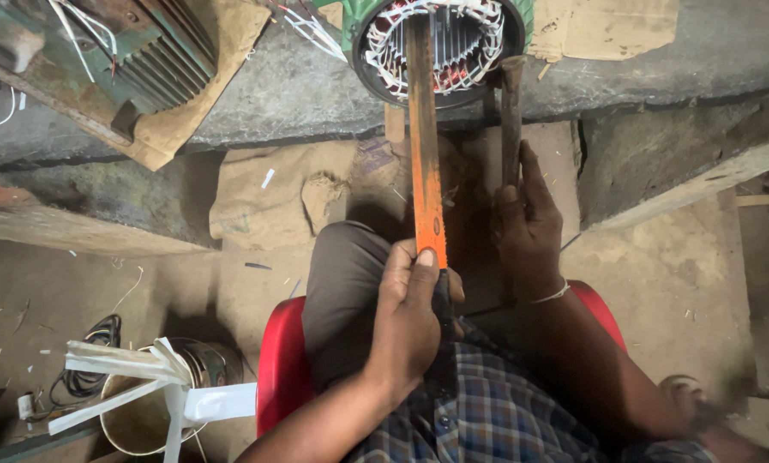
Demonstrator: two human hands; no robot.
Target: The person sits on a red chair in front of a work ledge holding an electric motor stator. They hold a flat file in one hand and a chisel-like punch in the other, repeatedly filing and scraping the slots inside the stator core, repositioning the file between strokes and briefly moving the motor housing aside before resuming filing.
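My left hand (406, 313) grips the near end of a long orange flat bar (425, 163), thumb pressed on its face. The bar's far end reaches into the open bore of a motor stator (440, 39) with white-laced windings, lying on a grey stone bench (299, 94). My right hand (528, 227) is closed around a dark rod-like tool (510, 120) that also points up at the stator's lower rim. I sit on a red chair (275, 360) facing the bench.
A green finned motor housing (102, 51) lies on cardboard at the back left. A metal pot holding white strips (157, 390) stands on the floor at lower left, beside black cable (93, 351). Burlap sacking (273, 197) hangs under the bench.
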